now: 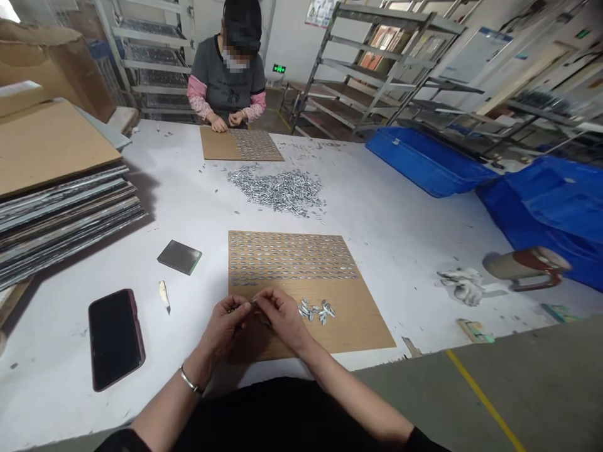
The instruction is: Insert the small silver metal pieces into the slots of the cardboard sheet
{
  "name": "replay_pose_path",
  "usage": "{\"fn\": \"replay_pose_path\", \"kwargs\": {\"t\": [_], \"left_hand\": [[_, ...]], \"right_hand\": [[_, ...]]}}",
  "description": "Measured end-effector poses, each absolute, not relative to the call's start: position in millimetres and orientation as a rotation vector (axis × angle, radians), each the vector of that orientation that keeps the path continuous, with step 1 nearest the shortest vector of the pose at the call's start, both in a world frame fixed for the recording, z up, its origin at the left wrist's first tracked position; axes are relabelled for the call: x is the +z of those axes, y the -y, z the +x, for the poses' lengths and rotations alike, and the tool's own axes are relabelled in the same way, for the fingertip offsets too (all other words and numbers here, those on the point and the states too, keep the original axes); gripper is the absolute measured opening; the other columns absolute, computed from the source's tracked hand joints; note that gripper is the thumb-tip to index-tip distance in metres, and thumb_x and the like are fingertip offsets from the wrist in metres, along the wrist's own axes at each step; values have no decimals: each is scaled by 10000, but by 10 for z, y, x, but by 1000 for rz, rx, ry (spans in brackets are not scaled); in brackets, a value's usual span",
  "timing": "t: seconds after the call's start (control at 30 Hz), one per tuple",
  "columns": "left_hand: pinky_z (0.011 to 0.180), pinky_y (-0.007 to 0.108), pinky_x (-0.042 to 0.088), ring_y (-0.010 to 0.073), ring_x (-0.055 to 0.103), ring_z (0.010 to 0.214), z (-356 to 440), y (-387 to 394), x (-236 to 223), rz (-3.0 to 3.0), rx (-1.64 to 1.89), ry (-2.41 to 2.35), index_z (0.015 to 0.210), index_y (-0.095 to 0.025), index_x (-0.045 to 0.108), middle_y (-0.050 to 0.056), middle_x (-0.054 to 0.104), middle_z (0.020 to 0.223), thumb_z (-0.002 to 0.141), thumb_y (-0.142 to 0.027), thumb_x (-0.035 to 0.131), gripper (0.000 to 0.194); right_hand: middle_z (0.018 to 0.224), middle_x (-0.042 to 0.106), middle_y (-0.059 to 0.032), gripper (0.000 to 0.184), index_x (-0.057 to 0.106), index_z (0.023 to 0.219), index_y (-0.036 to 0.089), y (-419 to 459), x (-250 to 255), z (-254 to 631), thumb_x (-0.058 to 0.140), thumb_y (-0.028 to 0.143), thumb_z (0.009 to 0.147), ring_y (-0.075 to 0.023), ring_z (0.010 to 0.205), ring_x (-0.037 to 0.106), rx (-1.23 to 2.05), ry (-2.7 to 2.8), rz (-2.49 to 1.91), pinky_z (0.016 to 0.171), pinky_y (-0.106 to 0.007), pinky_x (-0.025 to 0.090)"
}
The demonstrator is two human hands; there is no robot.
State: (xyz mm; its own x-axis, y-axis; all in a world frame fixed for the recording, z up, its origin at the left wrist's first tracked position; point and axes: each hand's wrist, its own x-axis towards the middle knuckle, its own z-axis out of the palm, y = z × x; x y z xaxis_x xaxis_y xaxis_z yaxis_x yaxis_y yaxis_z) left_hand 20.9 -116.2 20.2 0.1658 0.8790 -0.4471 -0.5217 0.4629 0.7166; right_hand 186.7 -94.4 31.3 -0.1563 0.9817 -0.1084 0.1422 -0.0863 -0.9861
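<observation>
My left hand [227, 323] and my right hand [281, 317] meet over the near part of a brown board [358, 314], fingertips almost touching. Both are closed in a pinch. A tiny bright sliver, apparently one small silver piece, shows at the right fingertips; what the left fingers hold is mostly hidden. Rows of small pointed silver pieces [289, 256] cover the far half of the board. Beside my right hand lies a loose little cluster of silver pieces [323, 311] on the bare board.
Beyond the board spreads a heap of silver pieces [282, 191]. A co-worker [228, 81] works at another board [219, 144]. Leftward are a phone [115, 339], a small knife [163, 295], a dark block [179, 257] and stacked boards [56, 150]. A mug [522, 263] and blue bins [424, 160] stand right.
</observation>
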Motion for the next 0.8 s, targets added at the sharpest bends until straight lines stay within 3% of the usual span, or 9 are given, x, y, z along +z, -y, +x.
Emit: {"fn": "replay_pose_path", "kwargs": {"t": [0.1,0.23,0.3,0.47,0.67,0.8], "left_hand": [[394,160,255,50,465,489,132,1116,239,395,1111,-962,876,-134,646,12,658,751,693,-360,819,338],[386,181,280,74,498,505,8,1057,303,360,1201,-1002,1046,-111,645,58,697,839,712,-303,736,396],[377,170,248,61,467,471,-28,1049,326,351,1219,-1034,1028,-141,614,39,698,819,735,-331,734,369],[369,163,237,41,431,442,-37,1055,343,383,1222,-1060,811,-181,551,5,682,781,726,-476,786,387],[379,165,197,40,392,452,-60,1040,281,410,1225,-1052,902,-126,719,-55,509,591,647,-456,870,443],[404,160,242,52,466,517,-82,1038,253,371,1218,-964,972,-114,748,2,607,709,641,-350,873,425]], "right_hand": [[819,704,-36,334,637,965,204,745,230,2000,583,527,898,-172,698,677,1295,1364,-1348,650,-305,579],[941,709,-72,218,679,1002,208,533,200,2125,524,351,946,-202,859,673,935,1843,-1391,818,-352,545],[950,707,-80,199,671,1022,202,495,204,2129,495,264,953,-209,900,657,783,2033,-1391,859,-357,510],[804,671,-45,146,626,920,197,461,139,2067,493,227,973,-184,737,607,667,2181,-1470,726,-297,459],[874,663,-67,193,619,918,200,432,20,2026,443,187,996,-192,829,601,529,2266,-1496,748,-276,426],[859,650,-65,194,594,878,207,440,18,1970,443,185,997,-192,836,595,460,2229,-1581,753,-268,415]]}}
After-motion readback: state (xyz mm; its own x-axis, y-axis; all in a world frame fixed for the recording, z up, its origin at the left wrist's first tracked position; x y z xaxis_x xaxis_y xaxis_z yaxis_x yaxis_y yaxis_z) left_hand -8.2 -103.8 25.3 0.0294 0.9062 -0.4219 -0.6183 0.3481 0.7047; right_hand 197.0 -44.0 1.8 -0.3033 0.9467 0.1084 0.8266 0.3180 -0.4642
